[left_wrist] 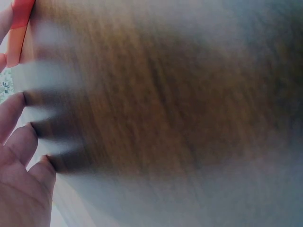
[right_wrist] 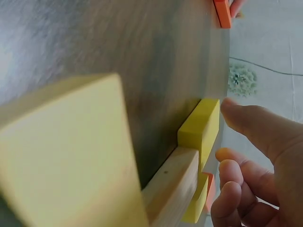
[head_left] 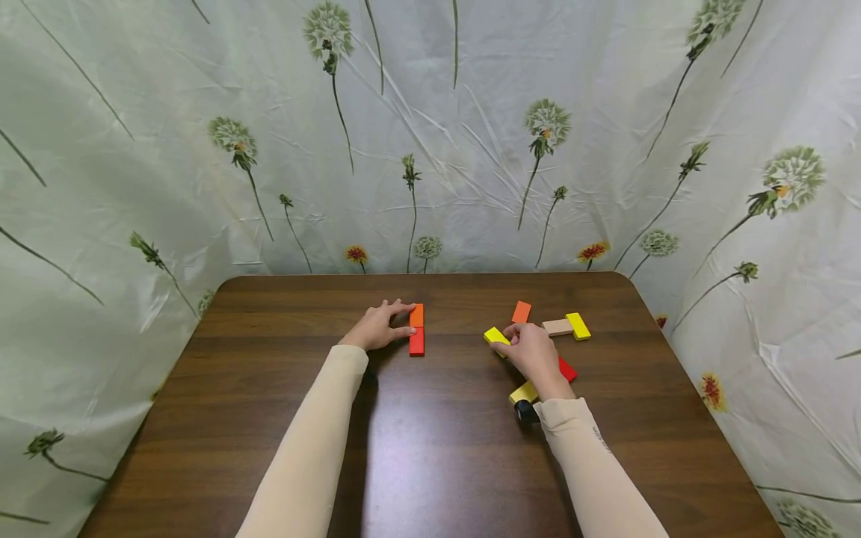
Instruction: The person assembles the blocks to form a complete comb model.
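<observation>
My left hand (head_left: 378, 326) reaches to an orange block (head_left: 417, 314) and a red block (head_left: 417, 342) that lie end to end. The thumb rests at the red block's left side, with the index fingertip at the orange block's far end; the other fingers are spread, as the left wrist view shows. My right hand (head_left: 536, 355) pinches a yellow block (head_left: 496, 340) between thumb and index finger. In the right wrist view, a plain wooden block (right_wrist: 173, 182) lies against this yellow block (right_wrist: 208, 123), and another yellow block (right_wrist: 71, 156) looms close to the camera.
Around my right hand lie an orange block (head_left: 521, 311), a plain wooden block (head_left: 557, 327) beside a yellow block (head_left: 578, 326), a red block (head_left: 567, 369) and a pale yellow block (head_left: 523, 393). A flowered curtain (head_left: 471, 187) hangs behind the brown table (head_left: 269, 418).
</observation>
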The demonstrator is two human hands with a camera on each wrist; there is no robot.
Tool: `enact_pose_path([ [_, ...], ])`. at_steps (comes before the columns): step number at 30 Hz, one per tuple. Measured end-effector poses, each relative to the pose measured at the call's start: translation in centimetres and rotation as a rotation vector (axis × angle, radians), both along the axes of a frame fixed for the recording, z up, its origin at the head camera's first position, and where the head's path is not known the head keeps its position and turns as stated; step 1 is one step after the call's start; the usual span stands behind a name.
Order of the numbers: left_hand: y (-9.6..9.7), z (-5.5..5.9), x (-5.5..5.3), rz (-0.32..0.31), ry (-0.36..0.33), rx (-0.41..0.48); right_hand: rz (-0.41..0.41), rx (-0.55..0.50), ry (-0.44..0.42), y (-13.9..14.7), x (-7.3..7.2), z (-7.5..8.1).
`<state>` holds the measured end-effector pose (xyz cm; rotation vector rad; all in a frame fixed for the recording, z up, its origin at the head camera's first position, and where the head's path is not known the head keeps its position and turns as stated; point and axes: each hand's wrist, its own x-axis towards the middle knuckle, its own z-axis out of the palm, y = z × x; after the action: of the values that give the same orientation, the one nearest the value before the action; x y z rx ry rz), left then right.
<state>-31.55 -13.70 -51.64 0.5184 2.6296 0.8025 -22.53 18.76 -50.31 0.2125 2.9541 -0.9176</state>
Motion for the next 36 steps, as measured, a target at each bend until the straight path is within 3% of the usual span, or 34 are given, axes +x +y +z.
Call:
enact_pose_path([
  [36, -0.1, -0.8, -0.3, 0.009, 0.017, 0.012, -0.027, 0.035, -0.015, 0.8, 0.3, -1.2],
])
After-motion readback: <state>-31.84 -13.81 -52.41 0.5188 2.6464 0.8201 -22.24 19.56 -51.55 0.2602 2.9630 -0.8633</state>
